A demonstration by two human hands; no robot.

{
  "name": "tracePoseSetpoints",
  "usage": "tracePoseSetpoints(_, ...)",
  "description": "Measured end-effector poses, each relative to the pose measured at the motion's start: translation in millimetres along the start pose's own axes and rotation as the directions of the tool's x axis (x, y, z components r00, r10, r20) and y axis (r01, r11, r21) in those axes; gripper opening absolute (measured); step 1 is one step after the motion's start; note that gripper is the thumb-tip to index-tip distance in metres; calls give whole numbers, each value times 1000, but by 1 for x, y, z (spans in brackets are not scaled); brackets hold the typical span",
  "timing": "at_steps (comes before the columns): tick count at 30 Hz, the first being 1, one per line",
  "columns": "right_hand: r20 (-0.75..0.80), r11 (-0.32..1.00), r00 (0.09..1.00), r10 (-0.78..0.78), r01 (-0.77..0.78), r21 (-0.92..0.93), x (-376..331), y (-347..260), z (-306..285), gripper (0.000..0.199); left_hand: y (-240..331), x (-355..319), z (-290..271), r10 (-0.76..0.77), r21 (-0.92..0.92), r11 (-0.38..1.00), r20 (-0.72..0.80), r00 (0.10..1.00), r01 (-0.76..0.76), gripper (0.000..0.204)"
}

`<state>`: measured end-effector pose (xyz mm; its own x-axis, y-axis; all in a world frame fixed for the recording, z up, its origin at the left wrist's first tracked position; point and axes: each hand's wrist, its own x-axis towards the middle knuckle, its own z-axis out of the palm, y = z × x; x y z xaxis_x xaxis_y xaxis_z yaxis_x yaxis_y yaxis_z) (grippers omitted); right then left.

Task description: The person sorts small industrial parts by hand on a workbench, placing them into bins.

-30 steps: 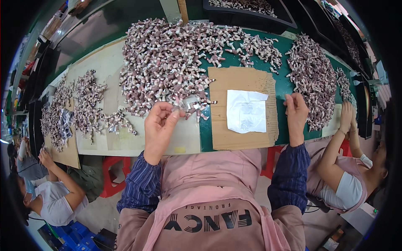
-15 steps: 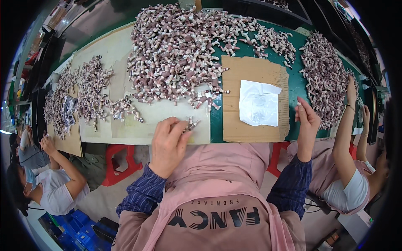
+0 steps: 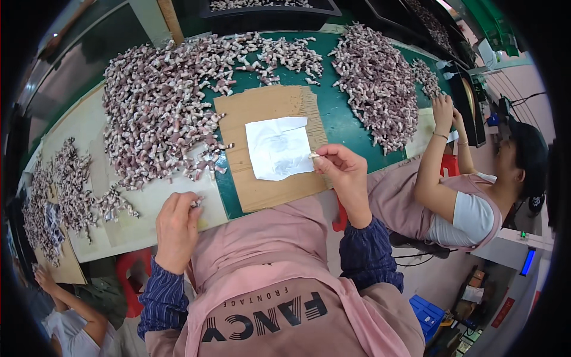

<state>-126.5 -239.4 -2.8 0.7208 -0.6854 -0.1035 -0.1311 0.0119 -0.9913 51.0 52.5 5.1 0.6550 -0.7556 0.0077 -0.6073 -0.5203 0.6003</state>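
My left hand (image 3: 176, 229) is closed near the table's front edge, with a small white-and-dark figurine-like piece (image 3: 197, 203) showing at its fingertips. Between the thumb and fingers of my right hand (image 3: 347, 178) is a tiny pale piece (image 3: 313, 155), too small to name. That hand hovers at the right side of a creased white sheet (image 3: 276, 149), which lies on a brown cardboard piece (image 3: 238, 110). Beyond my left hand spreads a large heap of small mauve-and-white figurine-like pieces (image 3: 157, 113).
Another dense heap of pieces (image 3: 377, 89) lies on the green tabletop to the right. Smaller piles (image 3: 71, 190) sit at the left. A black tray (image 3: 267, 18) stands at the back. A person (image 3: 470, 196) works at the right; another person's arm (image 3: 65, 303) shows lower left.
The view has turned rightward, so the table appears farther left. My right hand has come from beside the cardboard to the white sheet's right edge. My left hand still grips its small piece.
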Motion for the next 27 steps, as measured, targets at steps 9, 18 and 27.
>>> tracePoseSetpoints(9,216,490,813,-541,514,-704,1,3,25,13,19,1,4,-317,-941,70,295,902,332,16)
tracePoseSetpoints(18,303,371,799,-519,530,-763,1,7,33,17,32,-1,22,-100,-882,-153,462,881,445,30)
tracePoseSetpoints(27,354,323,757,-549,583,-746,-1,9,33,22,30,-3,22,-41,-876,-151,469,882,458,31)
